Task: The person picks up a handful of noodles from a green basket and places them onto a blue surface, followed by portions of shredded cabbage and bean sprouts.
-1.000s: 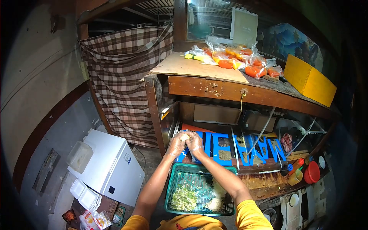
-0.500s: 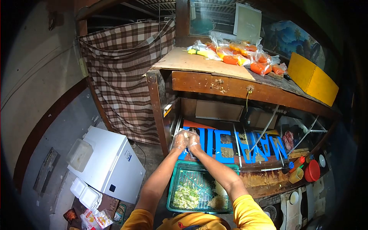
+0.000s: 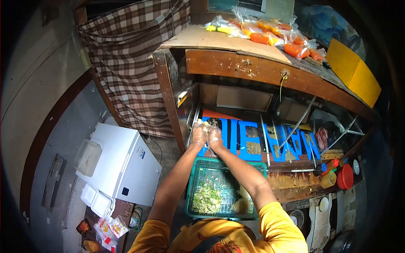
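My left hand [image 3: 198, 135] and my right hand [image 3: 214, 135] reach forward side by side, in what look like clear plastic gloves. Between them, at the fingertips, is a clump of pale food [image 3: 205, 125]; its exact kind is too small to make out. Both hands curl around this clump, above the blue-lettered panel. Below my forearms sits a green plastic basket [image 3: 190, 185]. Chopped green-and-white vegetables [image 3: 207, 198] lie in its left part. A pale rounded mass [image 3: 241, 205] rests at its right, partly behind my right arm.
A wooden counter [image 3: 236, 63] stands ahead, with bags of orange liquid [image 3: 296, 51] and a yellow box [image 3: 354, 71] on top. At left are a white chest freezer [image 3: 118, 164] and foam containers [image 3: 98, 199]. A red bowl [image 3: 344, 179] is at the right.
The camera view has tilted down, so the counter sits higher in view. Both hands stay together over the panel, and more of the pale clump shows at the fingertips.
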Tool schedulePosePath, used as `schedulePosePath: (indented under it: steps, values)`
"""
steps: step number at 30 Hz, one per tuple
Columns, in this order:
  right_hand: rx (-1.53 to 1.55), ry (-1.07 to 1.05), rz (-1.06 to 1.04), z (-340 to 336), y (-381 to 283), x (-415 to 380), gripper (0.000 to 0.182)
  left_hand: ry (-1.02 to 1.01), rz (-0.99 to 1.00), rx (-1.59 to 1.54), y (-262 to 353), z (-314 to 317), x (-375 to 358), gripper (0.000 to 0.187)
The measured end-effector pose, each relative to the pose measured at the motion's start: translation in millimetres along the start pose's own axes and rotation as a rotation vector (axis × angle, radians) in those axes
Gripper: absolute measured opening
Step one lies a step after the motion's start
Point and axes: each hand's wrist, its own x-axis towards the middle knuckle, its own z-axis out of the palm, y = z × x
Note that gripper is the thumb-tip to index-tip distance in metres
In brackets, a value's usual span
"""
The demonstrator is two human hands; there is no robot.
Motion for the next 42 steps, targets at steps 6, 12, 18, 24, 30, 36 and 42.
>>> schedulePosePath:
  steps: [6,12,18,24,30,36,42]
  values:
    - [0.012,-0.125,0.002,-0.8,8.0,10.4,0.027,-0.15,-0.143,0.013,23.5,-24.4,7.8,0.024]
    - [0.075,-0.163,-0.108,-27.5,-7.6,11.2,0.033,-0.189,0.123,-0.053,20.0,-28.7,8.6,0.032]
    - [-0.049,-0.164,-0.109,-38.7,-13.1,11.3,0.031,-0.236,-0.022,0.133,60.7,-53.3,4.1,0.042]
    - [0.02,-0.032,-0.2,-54.9,-27.4,0.5,0.026,-0.115,0.063,0.183,72.6,-63.7,-4.5,0.034]
    - [0.098,-0.142,-0.044,-71.7,-42.9,-12.6,0.038,-0.116,0.028,0.134,92.4,-78.5,-13.2,0.04]
    - [0.095,-0.134,-0.069,-92.2,-60.3,-29.6,0.036,-0.082,0.036,0.07,116.6,-88.3,-33.0,0.04]
    - [0.169,-0.151,-0.085,-111.6,-60.5,-47.7,0.03,-0.043,0.021,-0.023,140.3,-90.1,-55.4,0.036]
